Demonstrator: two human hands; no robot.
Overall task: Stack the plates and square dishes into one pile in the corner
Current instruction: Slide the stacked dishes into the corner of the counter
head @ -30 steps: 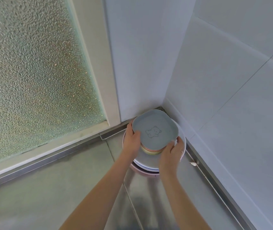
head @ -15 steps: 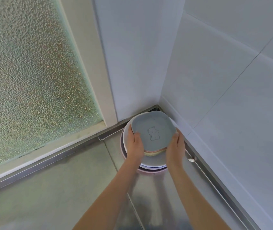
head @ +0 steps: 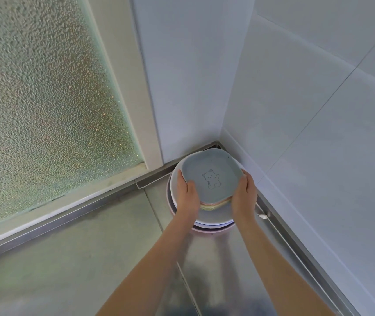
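Observation:
A pile of dishes stands in the corner of a steel counter [head: 91, 258]. On top lies a blue-grey square dish [head: 211, 172] with a bear drawing, over thin pink, yellow and green square dishes [head: 214, 205]. These rest on white round plates [head: 214, 221] and a pink plate [head: 209, 231] at the bottom. My left hand [head: 187, 192] grips the left edge of the square dishes, thumb on the blue rim. My right hand [head: 244, 193] holds their right edge.
White tiled walls [head: 307, 133] meet right behind the pile. A frosted glass window [head: 40, 110] with a pale frame runs along the left. A small white scrap [head: 262, 216] lies by the right wall's metal trim.
Both hands and the square dishes have shifted back toward the corner over the round plates. My right hand has slid from the front edge to the right side.

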